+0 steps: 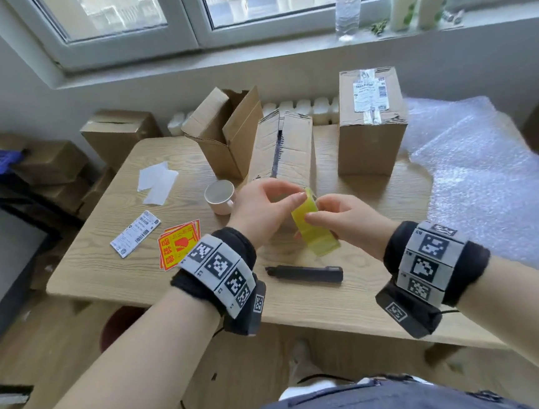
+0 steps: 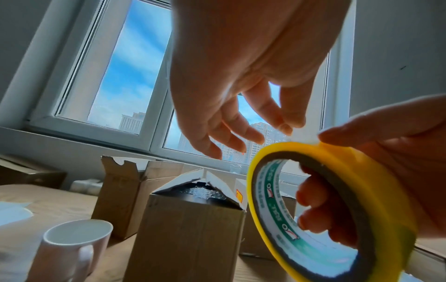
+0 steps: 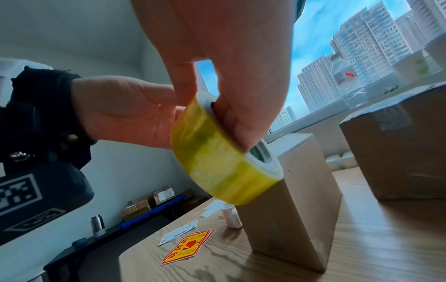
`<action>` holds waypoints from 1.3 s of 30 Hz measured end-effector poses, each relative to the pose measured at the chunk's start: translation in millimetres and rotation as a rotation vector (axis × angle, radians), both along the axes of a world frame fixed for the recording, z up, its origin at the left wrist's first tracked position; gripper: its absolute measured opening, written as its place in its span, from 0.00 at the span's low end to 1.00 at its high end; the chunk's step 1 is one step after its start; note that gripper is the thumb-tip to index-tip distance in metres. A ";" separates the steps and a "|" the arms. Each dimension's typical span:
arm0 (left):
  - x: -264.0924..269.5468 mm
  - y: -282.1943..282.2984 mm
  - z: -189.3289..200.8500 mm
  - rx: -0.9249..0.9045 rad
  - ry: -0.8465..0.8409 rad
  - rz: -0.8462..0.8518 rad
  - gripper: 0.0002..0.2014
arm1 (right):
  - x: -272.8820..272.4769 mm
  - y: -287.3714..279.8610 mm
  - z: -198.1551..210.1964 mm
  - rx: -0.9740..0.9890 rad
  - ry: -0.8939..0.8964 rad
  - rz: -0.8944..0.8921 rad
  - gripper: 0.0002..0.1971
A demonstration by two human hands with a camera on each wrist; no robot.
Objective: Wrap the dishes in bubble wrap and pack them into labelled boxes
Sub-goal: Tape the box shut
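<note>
Above the table (image 1: 375,195), right hand (image 1: 344,217) grips glossy yellow tape roll (image 1: 314,229); left hand (image 1: 262,208) loose-fingered.

Both forearms extend forward, each wrist wrapped in a black band carrying square-patterned markers. The right hand (image 1: 344,220) grips the tape roll (image 1: 312,230): its fingers (image 2: 311,215) curl through the core, thumb on the outer face. The left hand (image 1: 262,208) is raised beside the roll, its thumb and forefinger tips set at the roll's upper edge, remaining fingers loosely extended.

Bare table (image 1: 351,298) in front; boxes (image 1: 289,150) block behind.
</note>
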State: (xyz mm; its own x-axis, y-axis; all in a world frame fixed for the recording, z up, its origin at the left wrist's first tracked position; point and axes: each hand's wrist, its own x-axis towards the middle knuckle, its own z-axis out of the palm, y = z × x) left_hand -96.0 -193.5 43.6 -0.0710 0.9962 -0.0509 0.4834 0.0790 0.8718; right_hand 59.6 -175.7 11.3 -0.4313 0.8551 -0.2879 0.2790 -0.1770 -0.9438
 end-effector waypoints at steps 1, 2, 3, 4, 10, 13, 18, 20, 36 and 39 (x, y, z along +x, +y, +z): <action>2.6 2.7 1.0 0.021 -0.002 0.021 0.02 | 2.5 0.6 3.0 0.022 -0.005 -0.001 0.12; 4.2 5.3 1.2 0.030 0.002 0.035 0.04 | 4.8 1.5 5.0 0.044 -0.010 -0.007 0.10; 5.7 7.4 2.1 0.036 0.011 0.034 0.06 | 6.7 1.9 7.4 0.065 -0.012 -0.019 0.08; 7.5 9.3 4.1 0.048 0.023 0.024 0.07 | 8.4 2.4 8.9 0.088 -0.012 -0.028 0.07; 11.9 20.3 18.8 0.185 0.286 -0.013 0.07 | 9.3 12.7 14.3 0.285 -0.158 -0.047 0.13; 11.7 26.7 31.8 0.232 0.281 -0.001 0.10 | 7.3 20.6 20.8 0.299 -0.151 -0.074 0.17; 7.8 34.9 48.5 0.270 0.327 0.016 0.10 | 8.2 28.8 26.9 0.256 -0.114 -0.162 0.28; 2.0 39.4 48.8 0.235 0.288 0.042 0.08 | 10.4 31.3 24.3 0.230 -0.082 -0.164 0.29; -24.7 97.7 65.2 0.212 0.460 0.068 0.06 | -0.1 45.6 7.1 0.087 -0.122 -0.234 0.31; -35.9 123.4 70.6 0.184 0.444 0.070 0.06 | -4.8 50.3 19.1 0.053 -0.016 -0.287 0.19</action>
State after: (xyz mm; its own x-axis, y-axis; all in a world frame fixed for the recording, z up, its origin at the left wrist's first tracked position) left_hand -131.9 -70.1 114.2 -0.1132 0.9779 0.1759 0.8107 -0.0115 0.5853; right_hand 54.7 -125.4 30.4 -0.1651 0.9557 -0.2438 0.2393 -0.2010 -0.9499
